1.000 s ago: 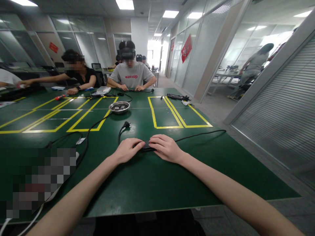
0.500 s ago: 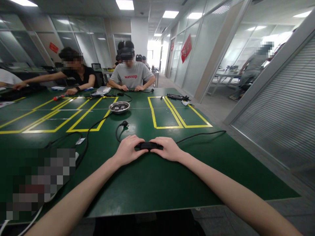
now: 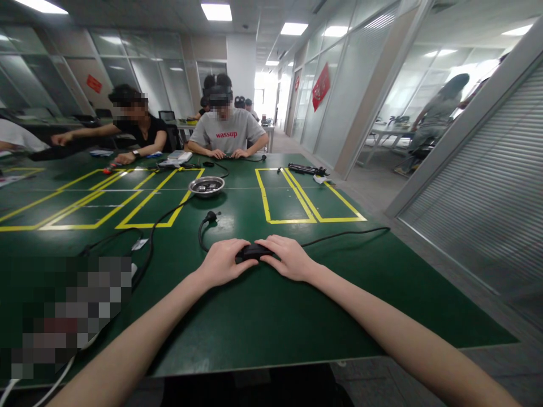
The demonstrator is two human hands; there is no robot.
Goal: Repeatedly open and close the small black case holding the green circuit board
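A small black power adapter [image 3: 253, 251] lies on the green table [image 3: 254, 316] right in front of me. My left hand [image 3: 223, 263] grips its left end with curled fingers. My right hand [image 3: 289, 258] grips its right end the same way. One black cable runs from it to the right [image 3: 352, 232] across the table. Another curls away on the left and ends in a black plug [image 3: 209, 216] lying just beyond my left hand.
A metal bowl [image 3: 206, 185] with small parts stands further back, among yellow taped rectangles [image 3: 297, 198]. More black cables [image 3: 148, 249] trail at the left. Two people sit at the far side, handling things. A black tool [image 3: 306, 168] lies at the back right. The table's right edge borders a walkway.
Both hands have stayed on the adapter and turned it slightly, closing in around it. The plug and its cable loop have slid a little to the left and further away.
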